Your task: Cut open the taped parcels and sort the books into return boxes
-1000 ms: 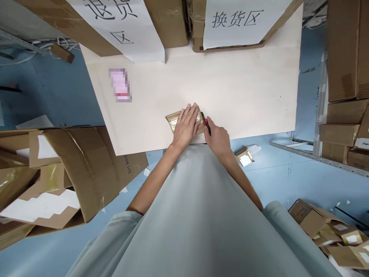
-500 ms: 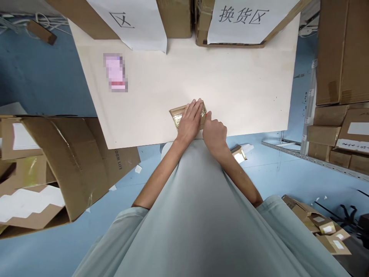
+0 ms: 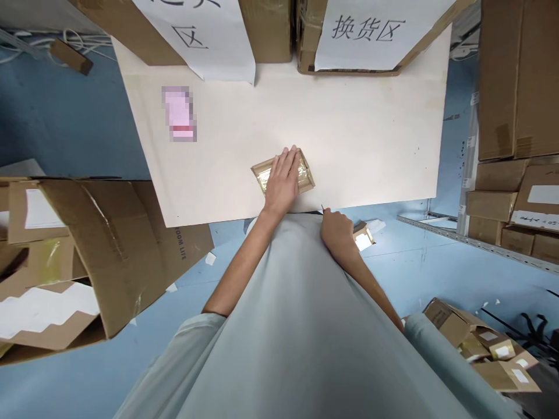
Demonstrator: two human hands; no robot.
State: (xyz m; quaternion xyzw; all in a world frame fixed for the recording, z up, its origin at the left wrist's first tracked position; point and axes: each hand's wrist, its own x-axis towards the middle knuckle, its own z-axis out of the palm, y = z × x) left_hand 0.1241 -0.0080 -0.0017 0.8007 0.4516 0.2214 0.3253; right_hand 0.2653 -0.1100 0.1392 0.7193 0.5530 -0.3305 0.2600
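Note:
A small flat cardboard parcel (image 3: 305,173) wrapped in shiny clear tape lies near the front edge of the pale table (image 3: 358,134). My left hand (image 3: 282,180) lies flat on top of it, fingers stretched out and pressing it down. My right hand (image 3: 336,230) is closed in a fist just off the table's front edge, to the right of the parcel. It grips a small red-and-black cutter, of which only the tip shows above the knuckles.
Cardboard boxes with white paper signs (image 3: 362,29) stand at the table's back edge. A pink blurred item (image 3: 180,113) lies at the table's left. Opened cartons (image 3: 87,244) pile up left, small boxes (image 3: 489,349) on the blue floor right, stacked boxes (image 3: 519,75) on shelving.
My right hand has drawn back from the parcel's right edge toward my body, off the table's front edge, with the cutter still in it. My left hand stays flat on the parcel.

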